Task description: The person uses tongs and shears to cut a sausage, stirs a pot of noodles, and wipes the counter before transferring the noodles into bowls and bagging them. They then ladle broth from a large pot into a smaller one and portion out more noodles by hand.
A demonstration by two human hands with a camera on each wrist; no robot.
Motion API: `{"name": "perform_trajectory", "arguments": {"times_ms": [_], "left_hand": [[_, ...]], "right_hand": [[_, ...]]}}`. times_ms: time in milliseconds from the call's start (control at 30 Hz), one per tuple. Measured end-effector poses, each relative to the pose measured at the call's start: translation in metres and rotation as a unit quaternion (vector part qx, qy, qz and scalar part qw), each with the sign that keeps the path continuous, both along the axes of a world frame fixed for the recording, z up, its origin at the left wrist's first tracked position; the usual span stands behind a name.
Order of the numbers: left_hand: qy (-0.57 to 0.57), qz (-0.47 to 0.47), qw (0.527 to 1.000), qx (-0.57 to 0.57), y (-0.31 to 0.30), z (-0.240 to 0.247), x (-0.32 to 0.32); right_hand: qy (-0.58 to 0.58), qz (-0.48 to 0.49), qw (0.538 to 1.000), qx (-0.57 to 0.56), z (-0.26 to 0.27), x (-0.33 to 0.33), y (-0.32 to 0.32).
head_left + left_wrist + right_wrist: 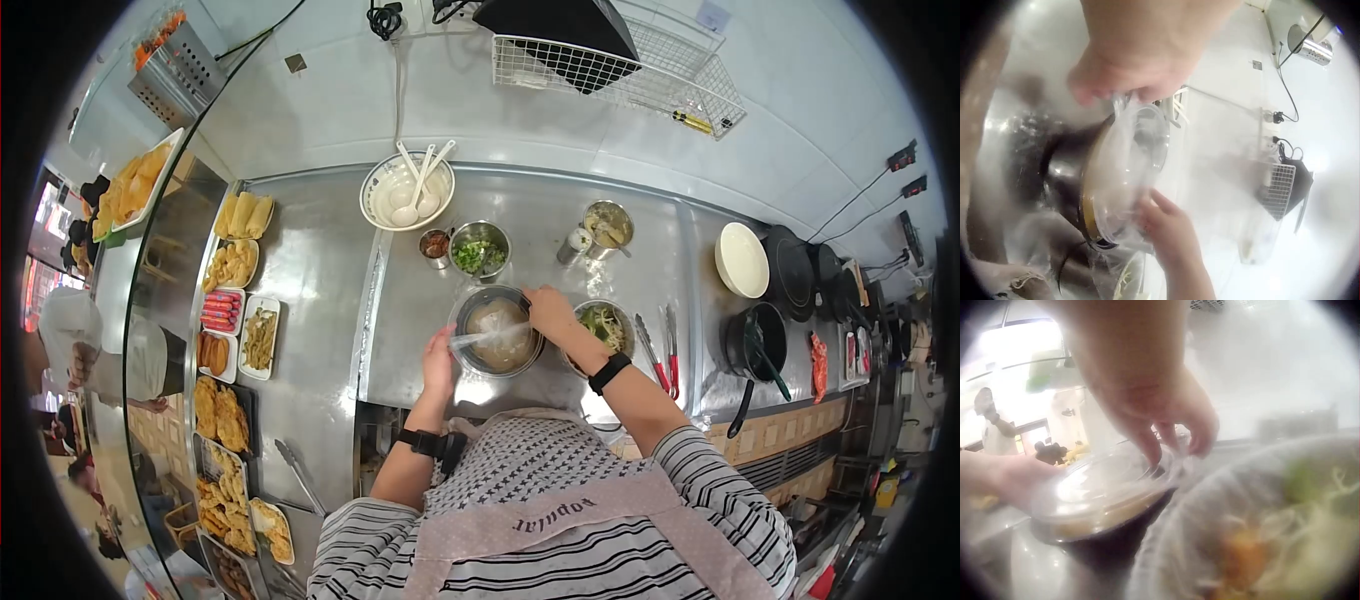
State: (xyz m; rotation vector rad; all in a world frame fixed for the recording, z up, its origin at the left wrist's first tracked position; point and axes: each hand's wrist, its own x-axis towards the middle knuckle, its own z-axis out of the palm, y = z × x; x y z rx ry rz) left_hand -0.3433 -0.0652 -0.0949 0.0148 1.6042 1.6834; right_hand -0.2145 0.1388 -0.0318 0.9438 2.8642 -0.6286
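Observation:
A round dark bowl [1072,169] with pale, cloudy contents stands at the front of the steel counter. Thin clear plastic [1124,150] is stretched across its top and catches the light. My left hand [438,362], at the bowl's left side, pinches a gathered edge of that plastic. From the far right of the rim, my right hand [550,318] pinches another edge between thumb and fingers. Right beside it is a bowl of greens and pale strands [603,325], whose rim is covered in crinkled clear plastic [1169,550].
Behind stand a metal tub of chopped greens [480,250], a small cup of reddish sauce [435,246] and a white bowl of spoons [380,205]. To the right lie red-handled tongs [670,360] and a black pan [752,345]. Food trays [262,340] line the left.

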Motion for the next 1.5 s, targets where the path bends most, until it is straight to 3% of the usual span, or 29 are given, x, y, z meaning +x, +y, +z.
{"name": "perform_trajectory", "arguments": {"times_ms": [67,167,267,367,433,467,567,667,700,800,900,1000,1067,1100,1133,1167,1233,1300,1333,1367,1433,1467,1500], "left_hand": [[0.066,0.013,0.997,-0.024,0.004,0.006,0.005],[0.266,-0.028,0.956,-0.124,0.009,-0.035,0.005],[0.236,-0.020,0.966,-0.104,0.016,-0.037,0.008],[0.264,-0.093,0.940,-0.195,0.023,-0.024,0.002],[0.472,-0.117,0.829,-0.277,0.031,0.010,0.016],[0.566,-0.129,0.753,-0.308,0.035,0.020,0.021],[0.764,-0.284,0.504,-0.286,0.040,0.018,0.020],[0.671,-0.442,0.587,-0.101,0.039,0.048,0.032],[0.690,-0.431,0.570,-0.114,0.039,0.043,0.032],[0.660,-0.454,0.586,-0.122,0.042,0.047,0.033],[0.658,-0.451,0.590,-0.125,0.047,0.039,0.036],[0.679,-0.447,0.566,-0.135,0.048,0.030,0.037],[0.643,-0.536,0.488,-0.248,0.055,0.053,0.041],[0.704,-0.479,0.479,-0.212,0.053,0.029,0.037],[0.755,-0.415,0.474,-0.181,0.047,0.007,0.038],[0.728,-0.427,0.500,-0.194,0.042,0.008,0.048],[0.676,-0.439,0.546,-0.228,0.042,0.022,0.060],[0.617,-0.431,0.622,-0.218,0.045,0.026,0.063],[0.583,-0.425,0.658,-0.217,0.042,0.024,0.064],[0.615,-0.362,0.688,-0.130,0.037,0.020,0.063],[0.625,-0.315,0.710,-0.076,0.029,0.032,0.072],[0.630,-0.292,0.717,-0.048,0.028,0.044,0.077],[0.623,-0.298,0.717,-0.093,0.024,0.063,0.092]], "right_hand": [[0.023,-0.020,1.000,0.001,0.008,0.002,-0.006],[0.024,-0.033,0.999,0.025,0.001,0.003,-0.007],[0.017,-0.027,0.999,0.040,-0.014,0.003,-0.001],[-0.007,-0.003,0.999,0.047,-0.020,0.003,0.004],[-0.021,0.008,0.998,0.053,-0.019,0.003,0.005],[-0.022,0.008,0.998,0.058,-0.021,0.004,0.005],[-0.001,0.037,0.993,0.111,-0.032,0.011,-0.001],[0.034,0.055,0.982,0.176,-0.034,0.014,-0.015],[0.046,0.055,0.978,0.198,-0.032,0.014,-0.020],[-0.001,-0.010,0.983,0.186,-0.032,0.009,-0.040],[0.108,-0.066,0.958,0.258,-0.047,0.015,-0.058],[0.170,-0.096,0.966,0.166,-0.050,0.011,-0.060],[0.184,-0.070,0.971,0.134,-0.013,0.023,-0.067],[0.186,-0.034,0.972,0.136,0.009,0.035,-0.078],[0.280,-0.027,0.954,0.101,0.002,0.053,-0.097],[0.376,-0.015,0.924,0.063,-0.008,0.068,-0.120],[0.316,-0.003,0.932,-0.178,-0.013,0.132,-0.152],[0.194,-0.187,0.926,-0.265,-0.064,0.201,-0.176],[0.219,-0.352,0.850,-0.326,-0.101,0.234,-0.193],[0.132,-0.515,0.736,-0.420,-0.131,0.266,-0.199],[0.150,-0.670,0.539,-0.487,-0.223,0.325,-0.216],[0.216,-0.697,0.467,-0.500,-0.225,0.328,-0.212],[0.279,-0.718,0.385,-0.509,-0.224,0.327,-0.208]]}}
